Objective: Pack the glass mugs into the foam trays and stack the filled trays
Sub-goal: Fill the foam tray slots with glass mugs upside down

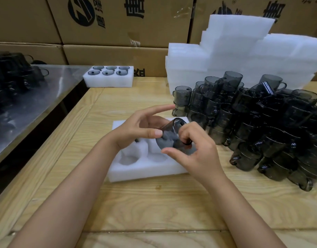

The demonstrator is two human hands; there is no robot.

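Note:
A smoky grey glass mug [169,138] lies tilted between my hands, just above a white foam tray [141,168] on the wooden table. My right hand [195,149] grips the mug, with a finger hooked through its handle and the thumb under its base. My left hand [138,129] touches the mug's side with its thumb; its other fingers spread over the top. The tray's near pockets show empty; its far part is hidden behind my hands. A filled foam tray [107,81] holding several mugs sits at the table's far left.
A big pile of stacked grey mugs [261,126] covers the table's right side. Behind it stand stacks of empty white foam trays [234,56]. Cardboard boxes [109,22] line the back. A steel table [32,97] with more dark mugs [12,72] stands to the left.

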